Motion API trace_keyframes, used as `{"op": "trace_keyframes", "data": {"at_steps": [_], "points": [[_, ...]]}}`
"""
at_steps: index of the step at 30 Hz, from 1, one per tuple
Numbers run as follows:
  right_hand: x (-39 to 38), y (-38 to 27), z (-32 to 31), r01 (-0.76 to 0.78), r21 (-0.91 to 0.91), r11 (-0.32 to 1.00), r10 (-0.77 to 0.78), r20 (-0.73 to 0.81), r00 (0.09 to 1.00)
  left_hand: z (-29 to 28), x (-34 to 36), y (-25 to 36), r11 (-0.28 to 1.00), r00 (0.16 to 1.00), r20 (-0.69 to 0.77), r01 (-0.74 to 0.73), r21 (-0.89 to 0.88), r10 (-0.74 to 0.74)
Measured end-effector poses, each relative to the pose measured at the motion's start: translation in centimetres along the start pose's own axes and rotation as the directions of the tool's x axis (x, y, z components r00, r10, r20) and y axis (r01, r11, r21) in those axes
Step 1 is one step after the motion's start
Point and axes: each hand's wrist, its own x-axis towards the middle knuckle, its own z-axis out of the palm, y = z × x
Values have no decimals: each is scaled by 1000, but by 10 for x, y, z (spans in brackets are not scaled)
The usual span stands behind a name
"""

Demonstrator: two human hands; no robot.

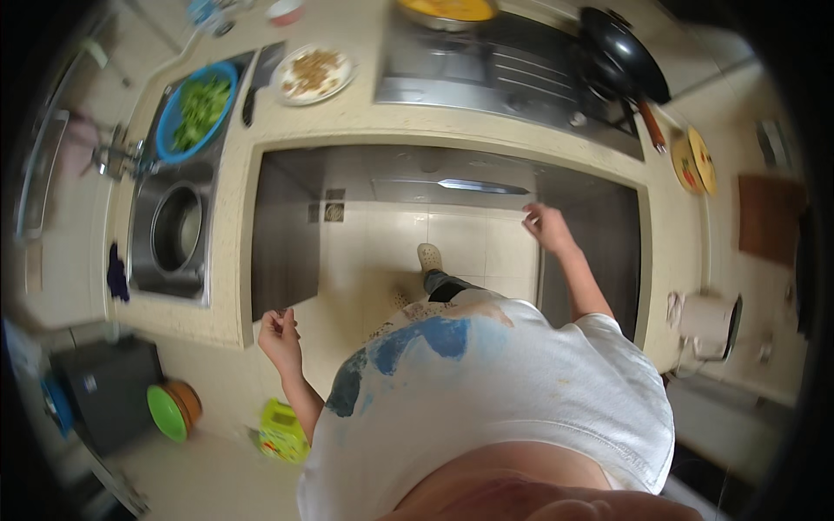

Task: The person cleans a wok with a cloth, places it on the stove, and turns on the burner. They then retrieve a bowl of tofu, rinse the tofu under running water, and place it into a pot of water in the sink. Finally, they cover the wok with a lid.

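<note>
My left hand [280, 337] hangs low at the left, beside the front corner of the beige worktop [233, 295]. Its fingers are curled in, and I see nothing in them. On the other side, my right hand [549, 229] is held out in the air before the dark cabinet fronts [591, 252]. Loosely bent and a little blurred, its fingers stand apart with no object between them. Beyond that hand, on the front below the hob [434, 89], is a long shiny strip [482, 186]. Neither hand visibly touches anything.
A black wok [621, 56] and a pan of yellow food [447, 10] stand on the hob. Left of it are a plate of brown pieces [291, 94], a knife [250, 102], a blue basin of greens [163, 130] and a sink [201, 269] holding a metal pot [158, 230].
</note>
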Motion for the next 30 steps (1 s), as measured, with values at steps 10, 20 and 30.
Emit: {"op": "trace_keyframes", "data": {"at_steps": [10, 20, 30], "points": [[-113, 55, 20, -223, 73, 972, 219, 59, 974, 108, 62, 67, 983, 901, 405, -182, 23, 157], [-122, 116, 7, -252, 278, 927, 253, 32, 967, 264, 89, 185, 849, 736, 540, -524, 72, 409], [-149, 164, -8, -217, 375, 901, 303, -188, 934, 388, 177, 298, 426, 480, 247, -871, 244, 841]]}}
